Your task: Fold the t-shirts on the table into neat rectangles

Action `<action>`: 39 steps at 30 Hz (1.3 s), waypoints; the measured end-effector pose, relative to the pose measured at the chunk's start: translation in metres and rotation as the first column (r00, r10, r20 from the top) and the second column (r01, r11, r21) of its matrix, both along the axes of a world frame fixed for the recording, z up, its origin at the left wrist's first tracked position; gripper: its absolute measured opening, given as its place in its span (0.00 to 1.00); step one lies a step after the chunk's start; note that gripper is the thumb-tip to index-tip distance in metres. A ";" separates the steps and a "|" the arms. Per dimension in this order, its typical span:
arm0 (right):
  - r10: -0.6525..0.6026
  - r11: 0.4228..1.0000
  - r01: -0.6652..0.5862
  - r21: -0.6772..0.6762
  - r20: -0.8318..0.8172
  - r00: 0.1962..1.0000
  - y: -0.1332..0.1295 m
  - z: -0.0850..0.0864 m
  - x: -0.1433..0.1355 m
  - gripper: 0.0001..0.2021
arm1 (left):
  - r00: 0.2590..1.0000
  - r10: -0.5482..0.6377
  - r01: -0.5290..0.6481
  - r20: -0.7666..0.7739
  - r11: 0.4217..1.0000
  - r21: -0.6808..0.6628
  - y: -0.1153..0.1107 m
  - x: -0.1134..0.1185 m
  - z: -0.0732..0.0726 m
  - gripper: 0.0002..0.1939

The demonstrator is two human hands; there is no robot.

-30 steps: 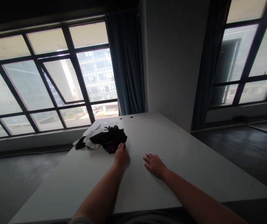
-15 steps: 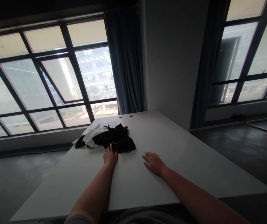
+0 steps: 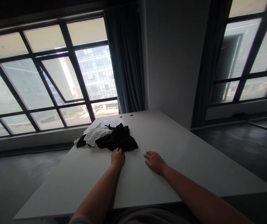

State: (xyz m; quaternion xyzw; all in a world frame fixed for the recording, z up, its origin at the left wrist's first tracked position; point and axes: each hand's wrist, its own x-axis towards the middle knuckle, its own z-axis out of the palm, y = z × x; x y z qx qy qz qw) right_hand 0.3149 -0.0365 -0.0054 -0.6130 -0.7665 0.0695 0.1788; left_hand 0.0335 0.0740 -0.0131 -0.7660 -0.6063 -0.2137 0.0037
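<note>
A crumpled black garment (image 3: 120, 140) with a small red mark lies on the white table (image 3: 161, 137), bunched up against a white garment (image 3: 97, 133). At the black garment's near edge is my left hand (image 3: 118, 157), its fingers curled and closed on the fabric; the fingertips are partly hidden. My right hand (image 3: 155, 161) rests palm down on the tabletop to the right of the clothes. Its fingers are stretched out, and it holds nothing. A gap separates it from the black garment.
Pale papers (image 3: 110, 119) lie behind the clothes near the table's far left end. Two small dark holes (image 3: 131, 115) mark the far edge. Beyond stand a blue curtain (image 3: 128, 68), a grey pillar (image 3: 172, 62) and large windows, one pane tilted open.
My left hand has shifted slightly right and its fingers, stretched over the black garment before, are now curled at its near edge. My right hand has stayed flat on the table.
</note>
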 end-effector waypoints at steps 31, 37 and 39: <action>-0.042 0.893 0.172 0.416 -0.303 0.952 -0.001 0.003 0.007 0.20 | 0.888 -0.458 0.459 0.037 0.888 -0.019 -0.063 0.033 0.019 0.13; -0.043 0.938 0.114 0.328 -0.215 0.976 -0.003 0.003 0.004 0.29 | 0.700 -0.679 0.703 0.221 0.710 -0.046 -0.076 0.029 0.026 0.15; -0.009 0.976 0.046 0.213 -0.169 0.986 -0.001 0.000 0.004 0.34 | 0.744 -0.618 0.646 0.254 0.763 -0.035 -0.073 0.017 0.027 0.14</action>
